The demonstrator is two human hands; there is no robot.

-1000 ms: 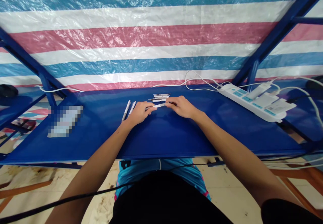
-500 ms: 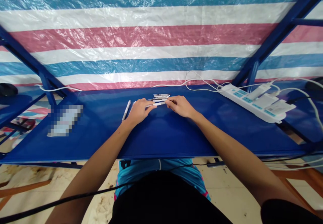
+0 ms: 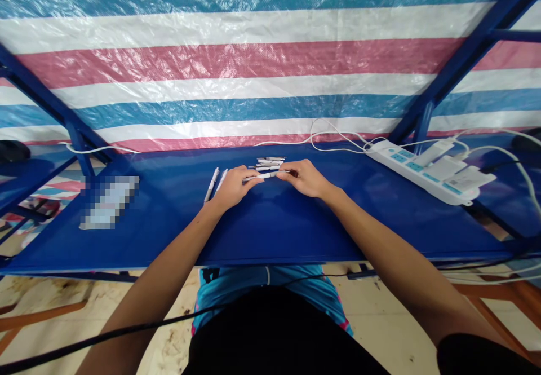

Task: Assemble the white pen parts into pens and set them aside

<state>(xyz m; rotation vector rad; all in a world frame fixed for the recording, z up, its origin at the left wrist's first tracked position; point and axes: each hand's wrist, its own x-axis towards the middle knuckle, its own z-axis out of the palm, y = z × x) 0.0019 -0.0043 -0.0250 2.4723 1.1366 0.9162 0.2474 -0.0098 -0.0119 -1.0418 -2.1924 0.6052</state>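
Note:
Between my two hands a white pen (image 3: 267, 176) lies level, just above the blue tabletop (image 3: 287, 223). My left hand (image 3: 234, 186) pinches its left end between thumb and fingers. The fingers of my right hand (image 3: 305, 176) are closed on the pen's right end, where a dark tip shows. Behind the hands is a small pile of white pens (image 3: 270, 162), several of them lying side by side. Left of my left hand lie a white pen with a grey grip (image 3: 211, 185) and another white pen (image 3: 221, 179), partly covered by the hand.
At the right stands a white power strip (image 3: 418, 172) with plugs in it and white cables (image 3: 338, 138) trailing along the back edge. A pixelated flat item (image 3: 110, 201) lies on the left. Blue metal posts and a striped plastic sheet (image 3: 253, 59) border the table.
My right hand has shifted slightly to the right along the pen, and a dark tip shows at its fingers. The second pen beside my left hand is more visible.

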